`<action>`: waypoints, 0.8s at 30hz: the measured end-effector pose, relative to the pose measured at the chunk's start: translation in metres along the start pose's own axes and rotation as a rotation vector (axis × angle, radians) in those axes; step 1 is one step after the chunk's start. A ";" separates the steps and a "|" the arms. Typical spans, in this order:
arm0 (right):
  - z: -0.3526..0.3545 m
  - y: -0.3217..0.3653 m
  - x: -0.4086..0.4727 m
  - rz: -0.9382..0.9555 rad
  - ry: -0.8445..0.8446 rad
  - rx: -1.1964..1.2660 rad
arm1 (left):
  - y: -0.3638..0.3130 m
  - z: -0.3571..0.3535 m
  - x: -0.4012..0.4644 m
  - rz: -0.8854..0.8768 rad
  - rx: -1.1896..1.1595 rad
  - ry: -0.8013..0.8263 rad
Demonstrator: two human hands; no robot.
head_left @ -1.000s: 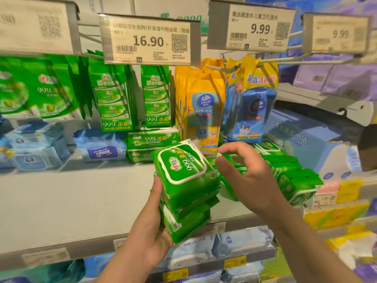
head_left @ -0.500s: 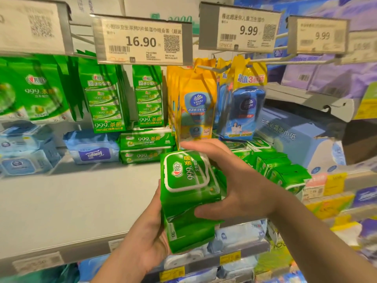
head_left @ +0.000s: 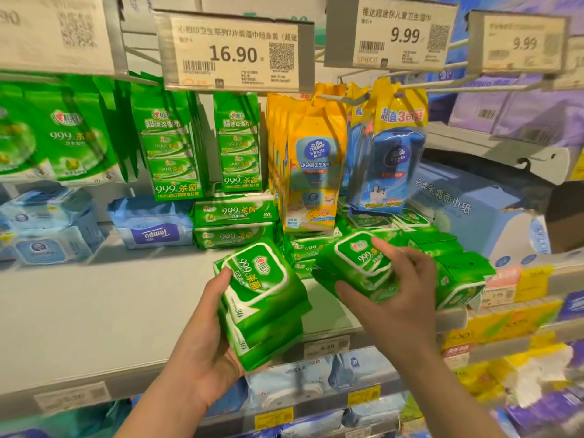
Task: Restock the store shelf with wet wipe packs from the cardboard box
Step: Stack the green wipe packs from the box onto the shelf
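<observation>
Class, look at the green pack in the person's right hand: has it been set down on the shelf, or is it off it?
Off it. The right hand grips the green pack, tilted, above the shelf.

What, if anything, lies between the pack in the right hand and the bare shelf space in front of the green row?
Nothing visible. The right hand holds one green pack just above the shelf, beside the green row. The bare patch below it shows no item. The left hand holds its stack off to the side.
</observation>
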State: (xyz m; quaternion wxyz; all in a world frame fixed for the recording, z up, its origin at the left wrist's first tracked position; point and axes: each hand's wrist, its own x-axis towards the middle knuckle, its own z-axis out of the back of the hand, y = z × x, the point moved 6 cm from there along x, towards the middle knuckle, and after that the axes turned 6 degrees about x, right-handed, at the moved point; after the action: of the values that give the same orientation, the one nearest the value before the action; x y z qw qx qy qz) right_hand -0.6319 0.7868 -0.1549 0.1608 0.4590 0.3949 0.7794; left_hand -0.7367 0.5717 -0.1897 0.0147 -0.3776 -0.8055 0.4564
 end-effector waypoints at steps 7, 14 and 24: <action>-0.063 -0.024 -0.016 -0.216 0.246 -0.272 | -0.001 0.004 0.002 -0.012 0.015 -0.023; -0.084 -0.040 -0.016 -0.178 0.389 -0.728 | -0.001 0.007 0.007 0.006 0.028 -0.045; -0.085 -0.029 0.006 -0.236 0.436 -0.782 | 0.002 0.003 0.003 0.033 0.012 0.009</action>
State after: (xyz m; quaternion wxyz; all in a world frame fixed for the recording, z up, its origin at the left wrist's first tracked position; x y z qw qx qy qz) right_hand -0.7097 0.7690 -0.1966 0.3225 0.1410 0.1454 0.9246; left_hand -0.7388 0.5719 -0.1939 0.0129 -0.3928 -0.7964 0.4597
